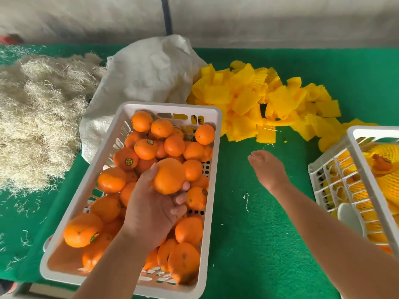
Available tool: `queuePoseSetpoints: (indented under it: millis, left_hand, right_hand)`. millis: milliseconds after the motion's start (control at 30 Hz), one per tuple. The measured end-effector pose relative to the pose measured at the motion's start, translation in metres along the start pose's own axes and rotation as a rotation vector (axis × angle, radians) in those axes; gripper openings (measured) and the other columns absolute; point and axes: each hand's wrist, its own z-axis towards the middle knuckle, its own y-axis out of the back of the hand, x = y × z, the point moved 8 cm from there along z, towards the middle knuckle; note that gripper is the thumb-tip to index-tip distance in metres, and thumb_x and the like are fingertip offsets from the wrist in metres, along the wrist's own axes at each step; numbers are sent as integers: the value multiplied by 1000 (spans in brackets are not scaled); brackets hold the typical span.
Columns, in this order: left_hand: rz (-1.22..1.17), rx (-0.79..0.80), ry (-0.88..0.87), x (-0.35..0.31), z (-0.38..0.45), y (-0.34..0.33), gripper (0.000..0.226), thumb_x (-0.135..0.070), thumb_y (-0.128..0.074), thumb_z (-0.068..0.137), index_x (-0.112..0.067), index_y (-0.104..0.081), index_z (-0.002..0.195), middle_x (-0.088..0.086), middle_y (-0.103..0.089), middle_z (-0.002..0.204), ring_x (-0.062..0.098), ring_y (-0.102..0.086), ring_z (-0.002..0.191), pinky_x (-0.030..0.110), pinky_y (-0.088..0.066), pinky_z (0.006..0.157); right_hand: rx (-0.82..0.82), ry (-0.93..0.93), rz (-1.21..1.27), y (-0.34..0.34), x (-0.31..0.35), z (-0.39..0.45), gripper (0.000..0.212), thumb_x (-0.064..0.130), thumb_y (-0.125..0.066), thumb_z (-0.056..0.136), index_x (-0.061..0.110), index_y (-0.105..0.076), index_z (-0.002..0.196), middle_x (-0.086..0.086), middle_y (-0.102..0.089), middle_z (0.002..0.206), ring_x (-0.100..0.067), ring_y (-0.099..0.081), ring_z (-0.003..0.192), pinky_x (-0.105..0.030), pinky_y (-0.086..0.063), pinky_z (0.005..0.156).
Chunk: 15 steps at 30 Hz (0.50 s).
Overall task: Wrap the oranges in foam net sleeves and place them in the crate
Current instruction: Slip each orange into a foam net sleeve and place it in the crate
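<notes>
Orange point(169, 176) fruit sits gripped in left hand point(151, 209) fingers; right hand point(266, 169) relaxed, empty, yellow foam sleeves point(263, 100) beyond its fingertips, slatted white crate point(354, 134) beside.

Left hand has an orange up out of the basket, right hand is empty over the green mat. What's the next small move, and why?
Probably send the right hand forward to the pile of yellow foam net sleeves and pick one. The left hand already grips a bare orange above the white basket, the right hand is open and holds nothing, and the sleeves lie just beyond it.
</notes>
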Motion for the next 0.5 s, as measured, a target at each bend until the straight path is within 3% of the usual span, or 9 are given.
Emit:
queuePoseSetpoints:
  millis: [100,200,300,400,500]
  left_hand:
    - [119,-56,-85,-3,-1,10,78,-54,-88,76,-29,-58,144,17,-72,115,24,-66,77,29,-52,54]
    - [743,-303,-283,-30,-6,28,72,-46,-94,71,-54,-57,133,-14,-71,119,19,-76,90,28,-62,64]
    - [1354,-402,-499,-48,-9,29,79,-30,-93,79,-65,-43,130,-26,-56,121,8,-66,97,23,-59,65]
    - [1449,-407,-514,-42,-10,37,82,-27,-92,80,-67,-41,129,-23,-57,125,11,-66,97,29,-60,69]
    - [1317,-457,-588,-33,-25,33,80,-44,-93,74,-60,-43,134,-38,-57,118,0,-69,92,19,-56,63]
  right_hand:
    - [9,-3,-31,-9,1,15,40,44,-55,106,23,-62,140,2,-66,141,-13,-58,115,-29,-39,94]
    - [23,3,-40,-19,2,22,41,44,-56,107,22,-62,141,1,-66,142,-20,-61,125,-29,-40,95]
    - [40,3,-43,-28,-2,23,41,43,-56,107,22,-61,141,1,-65,143,-22,-61,128,-31,-41,97]
    - [43,-17,-47,-35,-6,22,40,41,-56,107,21,-61,141,0,-65,143,-22,-61,126,-30,-40,95]
    - [-15,-18,-75,-29,-13,30,38,37,-58,107,20,-61,141,0,-64,143,-20,-62,122,-27,-40,94]
